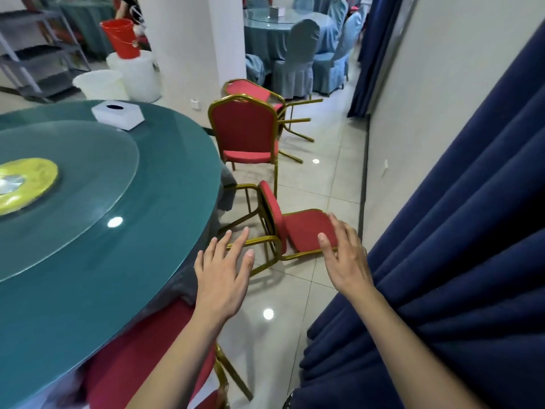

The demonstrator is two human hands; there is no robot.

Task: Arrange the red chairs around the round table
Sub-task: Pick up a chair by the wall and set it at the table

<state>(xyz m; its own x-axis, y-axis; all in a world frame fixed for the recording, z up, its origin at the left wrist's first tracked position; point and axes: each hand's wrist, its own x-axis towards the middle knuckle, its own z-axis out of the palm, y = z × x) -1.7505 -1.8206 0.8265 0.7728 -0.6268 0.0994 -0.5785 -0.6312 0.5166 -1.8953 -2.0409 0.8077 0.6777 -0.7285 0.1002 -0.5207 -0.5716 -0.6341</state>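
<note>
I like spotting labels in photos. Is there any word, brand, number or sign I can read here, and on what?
None can be read.
White tissue box on the round table: no print shows.
Red bucket: no label shows.
Yellow disc at the table's centre: too blurred to tell.

near chair (165, 364): mostly under arm/table | round table (88, 261): cut off left | far person (126, 7): cropped top
</note>
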